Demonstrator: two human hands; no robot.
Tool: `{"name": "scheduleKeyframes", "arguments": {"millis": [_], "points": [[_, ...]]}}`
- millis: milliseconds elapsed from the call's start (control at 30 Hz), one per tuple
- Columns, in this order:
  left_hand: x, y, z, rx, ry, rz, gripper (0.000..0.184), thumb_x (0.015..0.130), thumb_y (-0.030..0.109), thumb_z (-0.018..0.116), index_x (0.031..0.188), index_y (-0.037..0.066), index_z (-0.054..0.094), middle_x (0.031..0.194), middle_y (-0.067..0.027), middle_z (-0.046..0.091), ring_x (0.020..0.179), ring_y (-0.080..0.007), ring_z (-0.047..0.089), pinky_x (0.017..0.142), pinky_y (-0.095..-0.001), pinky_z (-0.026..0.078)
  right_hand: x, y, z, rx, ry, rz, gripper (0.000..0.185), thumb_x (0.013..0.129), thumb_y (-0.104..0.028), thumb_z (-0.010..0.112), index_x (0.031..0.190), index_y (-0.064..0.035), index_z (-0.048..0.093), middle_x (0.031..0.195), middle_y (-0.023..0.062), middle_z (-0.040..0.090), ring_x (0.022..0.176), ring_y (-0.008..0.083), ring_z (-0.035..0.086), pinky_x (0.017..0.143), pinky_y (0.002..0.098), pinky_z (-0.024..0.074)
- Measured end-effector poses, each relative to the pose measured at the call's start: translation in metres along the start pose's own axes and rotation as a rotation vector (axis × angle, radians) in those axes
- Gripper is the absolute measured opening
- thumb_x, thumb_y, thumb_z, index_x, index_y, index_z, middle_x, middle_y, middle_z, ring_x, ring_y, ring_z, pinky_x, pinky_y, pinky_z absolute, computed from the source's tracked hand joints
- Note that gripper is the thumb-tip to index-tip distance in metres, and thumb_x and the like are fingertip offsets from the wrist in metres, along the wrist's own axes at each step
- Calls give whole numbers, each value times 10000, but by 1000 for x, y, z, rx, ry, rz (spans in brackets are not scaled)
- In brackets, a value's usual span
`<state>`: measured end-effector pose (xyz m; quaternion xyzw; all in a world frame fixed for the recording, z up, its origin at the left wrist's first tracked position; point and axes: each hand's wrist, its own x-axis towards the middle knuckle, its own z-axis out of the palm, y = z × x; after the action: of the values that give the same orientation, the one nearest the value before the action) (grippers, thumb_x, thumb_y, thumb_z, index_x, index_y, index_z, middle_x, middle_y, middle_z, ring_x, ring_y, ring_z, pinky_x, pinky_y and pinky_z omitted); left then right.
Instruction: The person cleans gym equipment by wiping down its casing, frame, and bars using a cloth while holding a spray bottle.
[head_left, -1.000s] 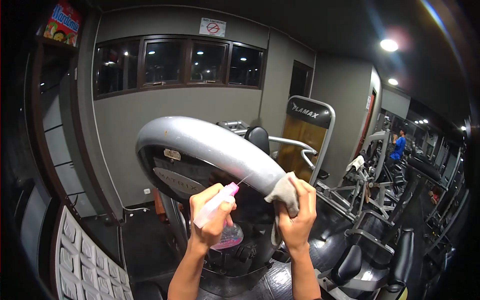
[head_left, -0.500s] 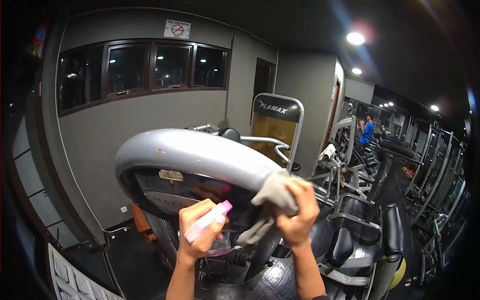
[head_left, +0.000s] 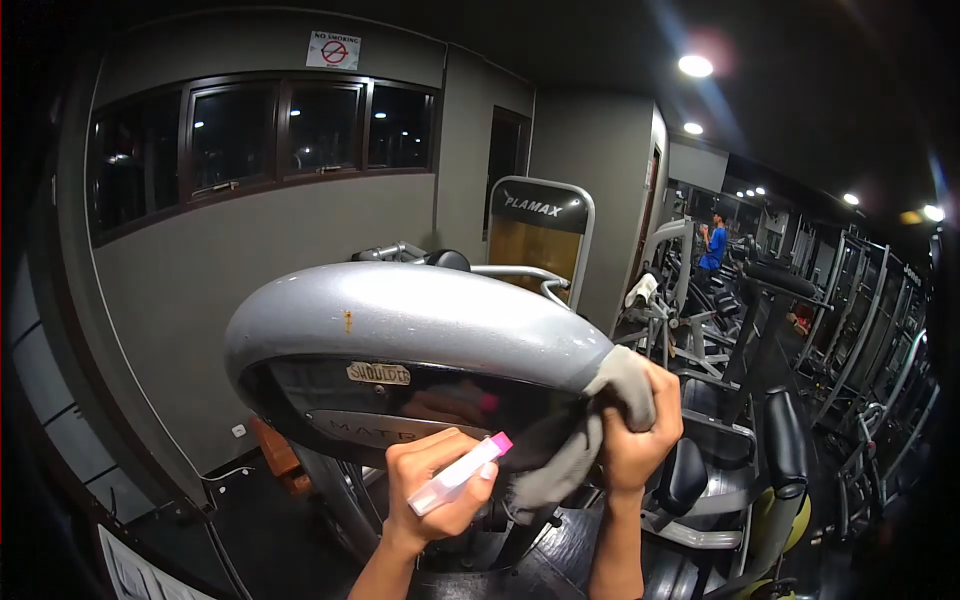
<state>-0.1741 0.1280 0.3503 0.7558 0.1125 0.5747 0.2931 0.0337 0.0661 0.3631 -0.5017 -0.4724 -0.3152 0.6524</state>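
Note:
The rounded silver frame [head_left: 430,305] of a Matrix machine fills the middle of the view, with a worn "shoulder" label [head_left: 378,374] on its dark panel and a small orange mark on the silver. My left hand [head_left: 440,485] is closed around a spray bottle [head_left: 458,474] with a pink nozzle, in front of the panel. On the right, my right hand [head_left: 642,425] grips a grey cloth [head_left: 622,385], which touches the right end of the silver frame. Part of the cloth hangs down beside the panel.
Behind stands a Plamax machine [head_left: 540,215]. Black-padded gym machines [head_left: 785,440] fill the right side. A person in blue [head_left: 714,245] stands far back. A brown object [head_left: 280,455] lies on the floor at left, near a white cable.
My right hand and the cloth have moved along the silver frame to its right end. The left hand has shifted slightly, still holding the bottle. The view has turned to the right.

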Motion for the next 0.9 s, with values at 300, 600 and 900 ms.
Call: {"name": "scheduleKeyframes", "arguments": {"millis": [300,600,900], "points": [[2,-5,6,37,80,144,124,726,93,660,757,-27,668,645,-113,625,541,-238,602,528,-301,474,-30,-2,2,-25,-50,-276,443,660,-209,802,1048,-35,675,1015,143,634,912,300,637,810,384,507],[2,-4,7,28,83,145,112,721,88,668,760,-17,669,627,-102,613,509,-218,578,496,-288,451,-35,-24,12,20,-81,-343,338,683,-189,778,992,-69,709,985,106,648,858,272,636,739,355,512],[-1,-3,6,12,75,74,136,734,97,653,767,-34,665,623,-107,605,519,-214,575,512,-288,446,-34,0,3,-79,51,-130,476,725,-323,784,1077,-28,660,1022,142,632,948,312,619,837,390,483]]}}
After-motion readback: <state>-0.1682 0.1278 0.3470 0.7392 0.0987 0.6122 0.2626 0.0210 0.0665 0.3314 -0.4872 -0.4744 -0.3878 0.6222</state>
